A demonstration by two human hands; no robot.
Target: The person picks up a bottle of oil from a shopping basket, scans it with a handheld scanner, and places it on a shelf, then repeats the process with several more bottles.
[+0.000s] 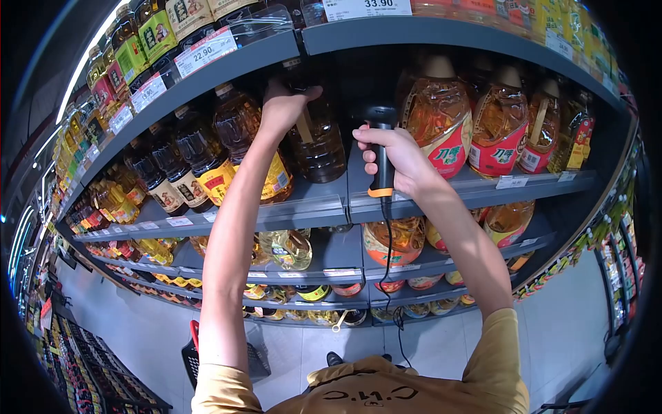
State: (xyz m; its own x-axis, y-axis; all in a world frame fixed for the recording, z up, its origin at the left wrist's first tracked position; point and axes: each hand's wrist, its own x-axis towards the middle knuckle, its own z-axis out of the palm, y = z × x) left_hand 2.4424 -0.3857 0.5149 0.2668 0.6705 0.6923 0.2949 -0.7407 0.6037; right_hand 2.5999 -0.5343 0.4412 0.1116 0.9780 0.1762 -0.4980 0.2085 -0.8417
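Note:
My left hand [286, 109] reaches onto the upper shelf and is closed around the upper part of a large oil bottle [321, 152]. Its thumb shows on the near side, while most fingers are hidden behind. The bottle stands upright or nearly so, with no front label visible. Wrapped in my right hand [400, 155] is a black and orange handheld barcode scanner [381, 162], its head toward the shelf and its cord [387, 241] hanging down. Just right of the scanner stands a big oil jug [441, 117] with a red and green label.
More oil bottles [193, 155] line the shelf on the left, and jugs [500, 124] on the right. The shelf above has a price-tagged edge [448, 29] over my hands. Lower shelves hold more bottles [286, 248]. A dark basket with a red handle [194, 334] sits on the floor.

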